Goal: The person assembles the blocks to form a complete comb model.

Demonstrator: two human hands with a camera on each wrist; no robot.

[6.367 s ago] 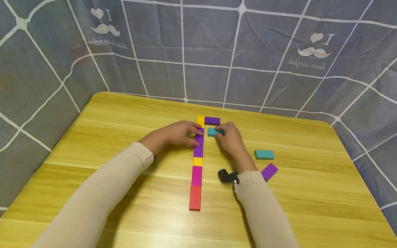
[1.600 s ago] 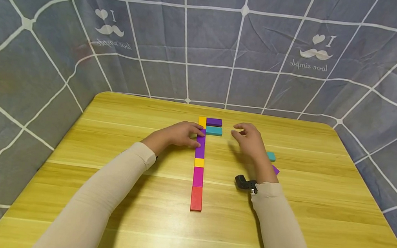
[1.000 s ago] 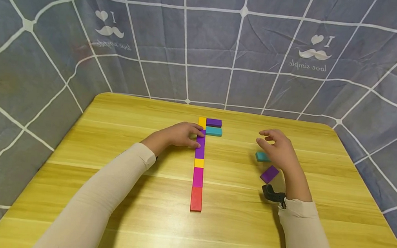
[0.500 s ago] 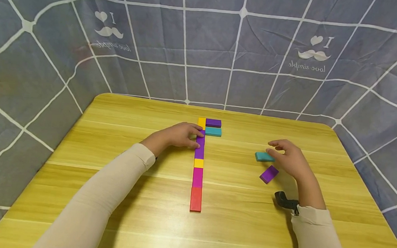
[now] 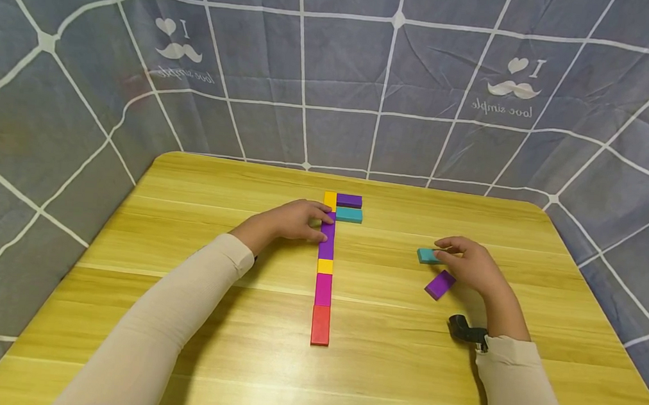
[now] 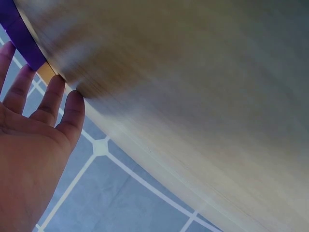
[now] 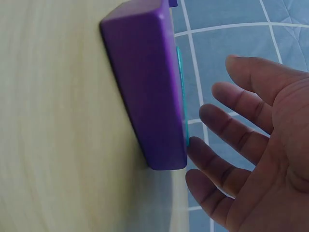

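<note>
My left hand (image 5: 298,219) rests at the row of coloured blocks, fingertips touching the upper purple block (image 5: 326,248). In the left wrist view its fingers are spread loosely beside purple blocks (image 6: 30,46) and a yellow one (image 6: 47,73). My right hand (image 5: 472,264) is at a loose teal block (image 5: 426,256), thumb and fingers overlapping its right end. The right wrist view shows the fingers (image 7: 217,169) apart and lightly bent, with the teal block's edge (image 7: 182,96) mostly hidden behind a purple block (image 7: 149,92). A gap shows between thumb and fingers there.
The row runs toward me through a yellow (image 5: 325,266), a magenta (image 5: 323,289) and a red block (image 5: 321,326). A dark purple block (image 5: 350,201) and a teal block (image 5: 349,215) branch right at its far end. A loose purple block (image 5: 440,285) lies near my right hand.
The teal block near the row's far end has been set against the row and let go. My right hand has moved right to the loose teal block. The left hand stays put.
</note>
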